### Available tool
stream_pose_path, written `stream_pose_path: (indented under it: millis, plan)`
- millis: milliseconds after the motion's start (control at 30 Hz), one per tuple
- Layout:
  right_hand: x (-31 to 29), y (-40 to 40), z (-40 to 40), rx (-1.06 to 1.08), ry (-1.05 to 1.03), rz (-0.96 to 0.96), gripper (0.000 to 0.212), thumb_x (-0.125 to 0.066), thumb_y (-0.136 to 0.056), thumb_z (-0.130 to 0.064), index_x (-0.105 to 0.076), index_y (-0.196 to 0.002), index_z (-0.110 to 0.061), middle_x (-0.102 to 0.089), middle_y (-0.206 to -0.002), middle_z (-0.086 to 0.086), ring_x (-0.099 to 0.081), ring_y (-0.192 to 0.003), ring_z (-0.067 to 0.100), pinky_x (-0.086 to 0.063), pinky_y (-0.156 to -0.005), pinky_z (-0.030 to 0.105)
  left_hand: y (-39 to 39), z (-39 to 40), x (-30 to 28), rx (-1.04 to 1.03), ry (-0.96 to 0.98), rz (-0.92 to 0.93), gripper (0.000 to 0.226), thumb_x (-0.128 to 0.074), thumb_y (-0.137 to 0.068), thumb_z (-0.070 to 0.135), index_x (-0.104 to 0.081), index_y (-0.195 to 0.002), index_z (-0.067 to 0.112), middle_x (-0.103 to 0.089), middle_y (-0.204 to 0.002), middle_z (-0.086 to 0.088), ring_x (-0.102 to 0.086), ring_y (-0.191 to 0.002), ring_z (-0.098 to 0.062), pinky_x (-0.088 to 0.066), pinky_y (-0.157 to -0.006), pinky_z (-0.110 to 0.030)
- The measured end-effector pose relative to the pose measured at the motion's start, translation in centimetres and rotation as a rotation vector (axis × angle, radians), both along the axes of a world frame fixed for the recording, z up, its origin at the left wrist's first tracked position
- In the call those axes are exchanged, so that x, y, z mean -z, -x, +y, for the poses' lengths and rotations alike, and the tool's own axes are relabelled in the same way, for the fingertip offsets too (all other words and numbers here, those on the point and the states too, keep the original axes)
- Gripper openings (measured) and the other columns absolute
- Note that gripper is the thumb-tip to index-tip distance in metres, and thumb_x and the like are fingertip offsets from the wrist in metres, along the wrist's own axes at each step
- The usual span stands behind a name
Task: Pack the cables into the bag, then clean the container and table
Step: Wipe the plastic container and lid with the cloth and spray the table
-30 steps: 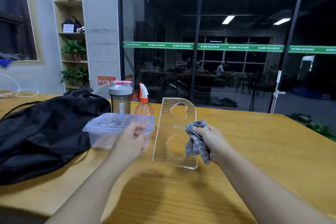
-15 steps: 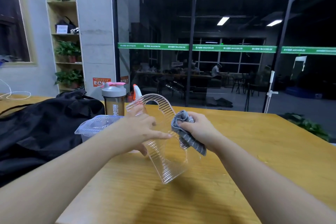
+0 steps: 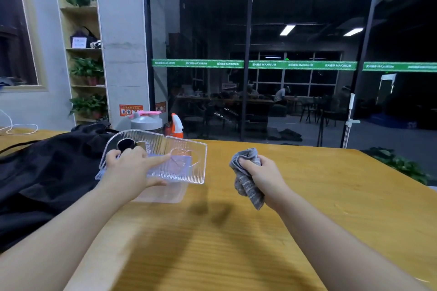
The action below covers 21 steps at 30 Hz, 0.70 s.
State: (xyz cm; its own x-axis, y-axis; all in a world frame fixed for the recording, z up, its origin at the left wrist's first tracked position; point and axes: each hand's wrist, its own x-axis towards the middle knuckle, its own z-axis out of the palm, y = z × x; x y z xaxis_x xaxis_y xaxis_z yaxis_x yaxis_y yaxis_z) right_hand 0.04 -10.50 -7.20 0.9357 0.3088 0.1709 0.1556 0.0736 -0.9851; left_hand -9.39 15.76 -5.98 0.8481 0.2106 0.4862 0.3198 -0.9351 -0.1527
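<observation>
From the head view, my left hand (image 3: 128, 170) grips the clear ribbed lid (image 3: 165, 156) over the container (image 3: 165, 192), long axis left-right, arched end pointing left toward the bag (image 3: 47, 172). My right hand (image 3: 261, 172) clenches the grey cloth (image 3: 246, 182). Green strips (image 3: 255, 64) read "MAXIMUM".

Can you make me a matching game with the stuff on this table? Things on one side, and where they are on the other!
Things:
1. grey cloth
2. clear ribbed panel
3. black bag
4. spray bottle

Places:
A. lying at the table's left side
B. bunched in the right hand
C. standing far back, behind the panel
D. held by the left hand over the clear container

Pairs: 1-B, 2-D, 3-A, 4-C
</observation>
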Motion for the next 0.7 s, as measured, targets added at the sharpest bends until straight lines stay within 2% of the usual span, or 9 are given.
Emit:
stream_pose_path:
  millis: [100, 267, 400, 533, 633, 700]
  plan:
    - [-0.3, 0.3, 0.2, -0.011, 0.020, -0.006, 0.020, -0.060, -0.092, -0.020, -0.058, -0.099, -0.002, -0.061, -0.080, 0.018, -0.059, -0.062, 0.028, -0.052, -0.049, 0.032, -0.7, 1.3, 0.5, -0.063, 0.075, -0.013, 0.055, -0.040, -0.076, 0.075, -0.027, -0.129, 0.066, -0.040, -0.104, 0.010, -0.042, -0.107, -0.010, -0.021, -0.094, -0.034]
    - [-0.6, 0.6, 0.5, -0.045, 0.028, -0.018, 0.018, -0.061, -0.092, -0.021, -0.059, -0.096, -0.004, -0.061, -0.080, 0.016, -0.061, -0.066, 0.029, -0.053, -0.055, 0.038, -1.5, 2.6, 1.4, -0.123, 0.122, 0.034, 0.052, -0.038, -0.077, 0.076, -0.026, -0.127, 0.068, -0.039, -0.097, 0.009, -0.036, -0.094, -0.013, -0.024, -0.080, -0.033]
    - [-0.4, 0.5, 0.5, -0.051, 0.043, -0.033, 0.016, -0.062, -0.091, -0.022, -0.059, -0.093, -0.007, -0.063, -0.079, 0.013, -0.062, -0.066, 0.028, -0.054, -0.056, 0.037, -1.9, 3.2, 1.5, -0.136, 0.189, 0.041, 0.049, -0.041, -0.079, 0.073, -0.030, -0.126, 0.066, -0.048, -0.112, 0.007, -0.039, -0.111, -0.018, -0.029, -0.084, -0.036]
    - [-0.5, 0.6, 0.4, -0.072, 0.054, -0.027, 0.019, -0.062, -0.091, -0.022, -0.059, -0.097, -0.004, -0.063, -0.078, 0.013, -0.062, -0.064, 0.027, -0.054, -0.053, 0.036, -2.3, 3.3, 1.4, -0.157, 0.238, 0.102, 0.045, -0.040, -0.082, 0.071, -0.033, -0.125, 0.065, -0.049, -0.130, 0.009, -0.033, -0.126, -0.023, -0.029, -0.085, -0.036]
    - [-0.3, 0.3, 0.3, -0.067, 0.076, -0.023, 0.024, -0.063, -0.090, -0.025, -0.059, -0.099, -0.003, -0.063, -0.082, 0.016, -0.063, -0.071, 0.031, -0.055, -0.062, 0.045, -2.6, 3.5, 1.5, -0.174, 0.320, 0.120, 0.043, -0.041, -0.080, 0.073, -0.037, -0.122, 0.065, -0.048, -0.133, 0.008, -0.029, -0.127, -0.025, -0.026, -0.090, -0.040]
    - [-0.2, 0.2, 0.2, -0.056, 0.089, -0.026, 0.024, -0.063, -0.090, -0.027, -0.059, -0.099, -0.004, -0.063, -0.082, 0.015, -0.063, -0.073, 0.032, -0.055, -0.068, 0.050, -2.8, 3.7, 1.8, -0.193, 0.364, 0.116, 0.048, -0.038, -0.072, 0.080, -0.038, -0.119, 0.069, -0.050, -0.128, 0.007, -0.032, -0.120, -0.023, -0.027, -0.088, -0.039]
